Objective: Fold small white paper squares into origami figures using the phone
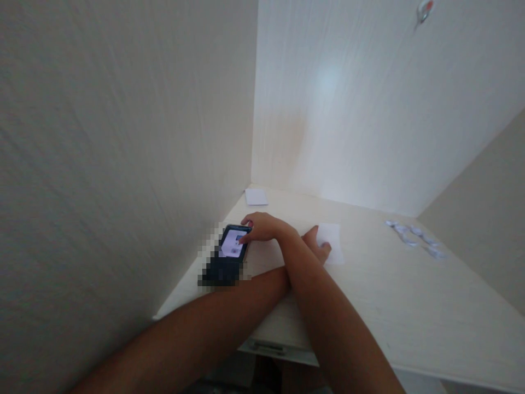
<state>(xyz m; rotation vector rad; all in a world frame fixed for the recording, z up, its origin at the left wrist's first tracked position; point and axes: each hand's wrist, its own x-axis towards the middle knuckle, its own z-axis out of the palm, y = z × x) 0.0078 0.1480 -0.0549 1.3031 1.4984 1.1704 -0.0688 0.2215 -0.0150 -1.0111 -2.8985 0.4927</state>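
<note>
My forearms cross over the pale table, right over left. On the left, my right hand (261,227) reaches a dark phone (235,243) with a lit screen. Its thumb lies over the screen and a curled finger is at the upper right corner, the two apart. My left hand (316,245) comes out beyond the right arm and rests on a white sheet of paper (333,243), its thumb over the sheet and its fingers at the left edge. Part of this hand is hidden. The lower part of the phone is blurred by a pixel mask.
A small white card-like piece (256,197) lies near the back left corner. Several crumpled whitish pieces (414,236) are on the right of the table (369,306). Walls (197,137) rise at the left and back. A small red and white item (424,10) is on the back wall.
</note>
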